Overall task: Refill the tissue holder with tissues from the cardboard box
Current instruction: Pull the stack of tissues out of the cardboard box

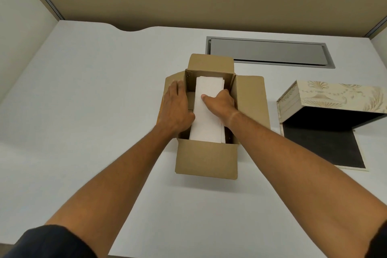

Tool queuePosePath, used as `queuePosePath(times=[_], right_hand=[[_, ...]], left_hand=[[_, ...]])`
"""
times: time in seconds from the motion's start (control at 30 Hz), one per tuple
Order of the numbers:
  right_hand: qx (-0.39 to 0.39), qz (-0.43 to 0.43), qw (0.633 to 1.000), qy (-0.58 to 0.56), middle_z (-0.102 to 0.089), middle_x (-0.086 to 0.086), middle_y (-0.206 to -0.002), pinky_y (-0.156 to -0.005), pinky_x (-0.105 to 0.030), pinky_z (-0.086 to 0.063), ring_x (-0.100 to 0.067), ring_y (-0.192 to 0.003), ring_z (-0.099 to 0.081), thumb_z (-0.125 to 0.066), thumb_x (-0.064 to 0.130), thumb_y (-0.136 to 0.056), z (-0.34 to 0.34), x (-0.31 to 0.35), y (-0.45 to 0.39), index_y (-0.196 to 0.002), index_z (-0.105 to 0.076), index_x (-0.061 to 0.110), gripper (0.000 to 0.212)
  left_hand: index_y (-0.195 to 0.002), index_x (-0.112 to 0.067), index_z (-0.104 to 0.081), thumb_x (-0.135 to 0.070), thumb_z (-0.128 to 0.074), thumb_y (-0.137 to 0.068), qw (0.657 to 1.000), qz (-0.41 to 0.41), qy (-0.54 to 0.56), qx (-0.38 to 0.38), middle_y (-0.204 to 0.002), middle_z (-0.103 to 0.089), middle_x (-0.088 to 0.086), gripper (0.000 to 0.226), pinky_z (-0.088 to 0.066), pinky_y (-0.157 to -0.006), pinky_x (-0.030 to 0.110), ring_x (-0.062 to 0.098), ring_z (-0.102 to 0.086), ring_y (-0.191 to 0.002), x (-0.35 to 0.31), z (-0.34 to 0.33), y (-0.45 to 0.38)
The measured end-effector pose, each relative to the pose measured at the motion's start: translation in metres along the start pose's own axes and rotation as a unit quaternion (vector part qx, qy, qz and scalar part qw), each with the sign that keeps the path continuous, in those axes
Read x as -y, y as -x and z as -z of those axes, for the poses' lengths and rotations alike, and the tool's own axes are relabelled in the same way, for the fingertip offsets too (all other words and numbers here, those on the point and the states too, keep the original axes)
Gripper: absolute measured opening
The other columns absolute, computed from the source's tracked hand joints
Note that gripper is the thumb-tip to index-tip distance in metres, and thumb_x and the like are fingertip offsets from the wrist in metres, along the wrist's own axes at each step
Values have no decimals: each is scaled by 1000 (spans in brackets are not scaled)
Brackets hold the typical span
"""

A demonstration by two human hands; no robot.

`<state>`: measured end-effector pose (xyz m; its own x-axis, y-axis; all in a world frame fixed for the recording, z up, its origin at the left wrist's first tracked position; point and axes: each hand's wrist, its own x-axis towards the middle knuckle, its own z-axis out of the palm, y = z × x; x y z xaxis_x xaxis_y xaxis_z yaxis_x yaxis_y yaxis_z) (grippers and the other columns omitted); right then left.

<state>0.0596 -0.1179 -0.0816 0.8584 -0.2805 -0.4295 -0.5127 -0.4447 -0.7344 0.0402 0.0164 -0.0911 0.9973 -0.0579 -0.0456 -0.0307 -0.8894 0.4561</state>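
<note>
An open cardboard box [207, 158] stands in the middle of the white desk, its four flaps folded outward. Inside lies a long stack of white tissues [206, 125]. My right hand [219, 102] reaches into the box, thumb on top of the stack and fingers curled down its right side. My left hand [174, 107] lies flat on the box's left flap and rim, its fingertips touching the stack's left edge. The tissue holder [314, 98], cream with a gold ornament pattern, rests on its side at the right, its dark inside open toward me.
A grey metal cable hatch [268, 51] is set into the white desk [94, 100] behind the box. Beige partition walls close off the desk at the back and sides. The holder's dark base panel [322, 146] lies flat on the desk.
</note>
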Motion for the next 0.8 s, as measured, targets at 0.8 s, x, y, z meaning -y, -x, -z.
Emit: queuePosePath(times=[0.8], right_hand=[[78,-144,969,-186,-60,-8,-104,-76,-36,-50,-23,-88,-61,-72,26,-80,-6,1,-9,-114,-49,14,42]], left_hand=[[-147,-12,-14,-12,-69,-73,1000,7,22,-20,-155,-20,11,92,-14,-116,47,33,-21,-143,-1,-8,-4]])
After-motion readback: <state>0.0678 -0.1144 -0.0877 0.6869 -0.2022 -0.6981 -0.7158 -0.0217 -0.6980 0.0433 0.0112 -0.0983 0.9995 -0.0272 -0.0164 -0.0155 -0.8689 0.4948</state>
